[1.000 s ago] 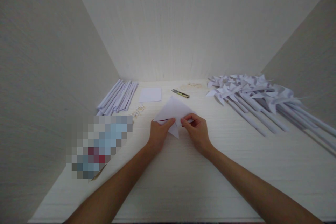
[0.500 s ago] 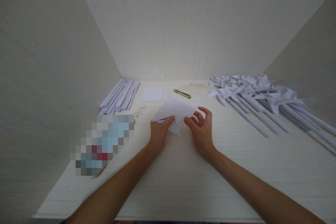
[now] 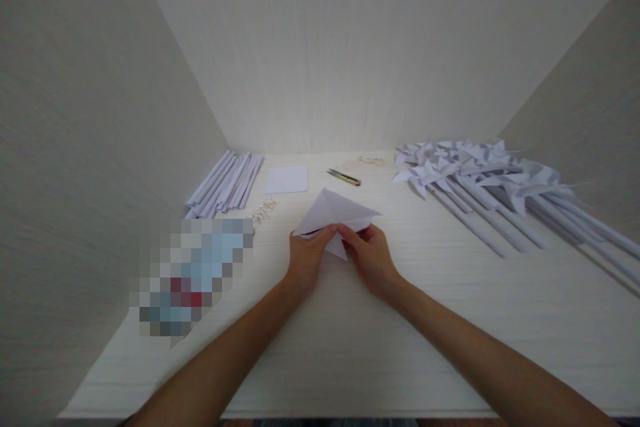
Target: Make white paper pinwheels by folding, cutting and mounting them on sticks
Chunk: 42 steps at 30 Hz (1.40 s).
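A folded white paper [image 3: 334,212] is held over the middle of the desk [image 3: 350,333], its near edge gripped from both sides. The grip of the left hand [image 3: 306,257] is pinched on the paper's near left edge, thumb on top; the grip of the right hand [image 3: 370,255] is pinched on the near right part, the fingers curled under the fold. The two thumbs are seen almost touching at the paper's near point. Beyond the paper, a small white sheet [image 3: 287,180] is laid flat, and a knife [image 3: 344,177] is seen just right of that sheet. Left of the paper, a bundle of rolled paper sticks [image 3: 225,183] is stacked along the wall, with a small heap of pins [image 3: 263,211] near its front end. Well to the right of the paper, finished pinwheels [image 3: 480,177] are piled, their sticks pointing toward the near right.
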Motion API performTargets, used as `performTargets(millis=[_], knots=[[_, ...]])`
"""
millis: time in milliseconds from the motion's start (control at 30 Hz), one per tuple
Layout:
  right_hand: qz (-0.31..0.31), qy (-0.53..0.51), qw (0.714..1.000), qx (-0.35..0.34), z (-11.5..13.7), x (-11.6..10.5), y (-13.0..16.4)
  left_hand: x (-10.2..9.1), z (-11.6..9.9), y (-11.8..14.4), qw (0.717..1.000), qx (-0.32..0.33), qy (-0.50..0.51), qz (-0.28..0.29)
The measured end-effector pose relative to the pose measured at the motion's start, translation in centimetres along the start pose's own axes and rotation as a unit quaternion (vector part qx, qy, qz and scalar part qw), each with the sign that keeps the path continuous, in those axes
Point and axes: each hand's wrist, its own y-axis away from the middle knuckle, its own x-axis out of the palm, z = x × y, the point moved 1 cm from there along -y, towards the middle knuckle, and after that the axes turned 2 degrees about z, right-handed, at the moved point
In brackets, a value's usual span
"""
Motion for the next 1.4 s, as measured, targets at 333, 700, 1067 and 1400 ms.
performTargets(millis=[333, 700, 1067, 1400], knots=[[-0.024, 0.043, 0.999, -0.003, -0.2, -0.2, -0.1, 0.1, 0.2, 0.2, 1.000, -0.016, 0.006, 0.000], [-0.030, 0.068, 0.997, -0.010, -0.3, -0.4, -0.1, 0.4, -0.2, 0.4, 1.000, -0.008, 0.000, -0.008], [-0.053, 0.104, 0.993, -0.024, 0.5, 0.0, 0.3, 0.7, -0.2, 0.5, 0.999, -0.014, 0.029, -0.009], [0.004, 0.099, 0.995, 0.018, 0.5, -1.9, -0.8, -1.8, -2.1, -1.3, 0.969, -0.168, 0.037, 0.178]])
